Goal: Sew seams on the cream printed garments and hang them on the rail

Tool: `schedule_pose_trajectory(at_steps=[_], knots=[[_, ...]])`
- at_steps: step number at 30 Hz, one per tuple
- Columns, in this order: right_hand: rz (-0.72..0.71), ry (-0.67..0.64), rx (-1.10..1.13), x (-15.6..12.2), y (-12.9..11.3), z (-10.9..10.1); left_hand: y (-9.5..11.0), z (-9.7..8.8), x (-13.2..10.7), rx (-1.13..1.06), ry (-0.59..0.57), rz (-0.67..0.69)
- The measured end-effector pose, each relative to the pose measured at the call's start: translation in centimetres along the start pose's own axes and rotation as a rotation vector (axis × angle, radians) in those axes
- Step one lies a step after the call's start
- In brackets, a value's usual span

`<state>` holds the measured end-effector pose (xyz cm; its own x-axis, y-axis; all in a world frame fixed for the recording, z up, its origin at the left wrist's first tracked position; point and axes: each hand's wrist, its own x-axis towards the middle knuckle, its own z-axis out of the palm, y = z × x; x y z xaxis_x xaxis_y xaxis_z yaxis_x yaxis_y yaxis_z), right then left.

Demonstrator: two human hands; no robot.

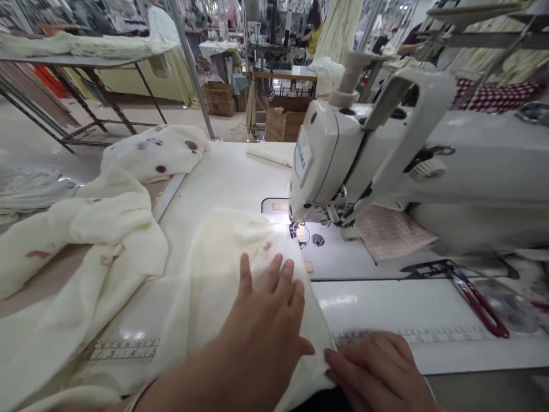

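A cream fabric piece [214, 257] with faint reddish prints lies on the machine table, its far edge under the presser foot [293, 230] of a white sewing machine [319, 163]. My left hand [266, 320] rests flat on this fabric, fingers spread, just short of the lit needle area. At the fabric's near right edge, my right hand [380, 372] pinches the border between thumb and fingers. The fabric looks slightly gathered close to the foot.
More printed cream fabric [128, 223] is heaped at the left. Red-handled snips [480, 303] and a pink checked cloth [392, 232] lie at the right. A ruler strip [412, 335] runs along the table. Cardboard boxes [285, 117] and a fabric-laden rack [86, 54] stand beyond.
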<state>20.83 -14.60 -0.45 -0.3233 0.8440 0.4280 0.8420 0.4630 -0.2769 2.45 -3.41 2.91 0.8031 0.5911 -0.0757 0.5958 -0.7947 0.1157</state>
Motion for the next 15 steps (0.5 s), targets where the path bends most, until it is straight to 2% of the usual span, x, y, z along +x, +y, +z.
schedule_pose_trajectory(at_steps=[5, 10, 12, 15], knots=[[0.056, -0.077, 0.096, -0.2, -0.5, -0.8, 0.0, 2.6, -2.7, -0.001, 0.120, 0.009], [0.110, -0.097, 0.107, -0.6, -0.8, -1.1, -0.5, 2.9, -2.9, -0.024, 0.135, 0.017], [0.074, -0.071, 0.061, -0.4, -0.6, -1.2, -0.5, 2.6, -2.9, -0.043, 0.126, 0.014], [-0.110, -0.052, -0.027, 0.2, 0.0, -0.9, -1.0, 2.3, -2.6, -0.083, 0.098, 0.029]])
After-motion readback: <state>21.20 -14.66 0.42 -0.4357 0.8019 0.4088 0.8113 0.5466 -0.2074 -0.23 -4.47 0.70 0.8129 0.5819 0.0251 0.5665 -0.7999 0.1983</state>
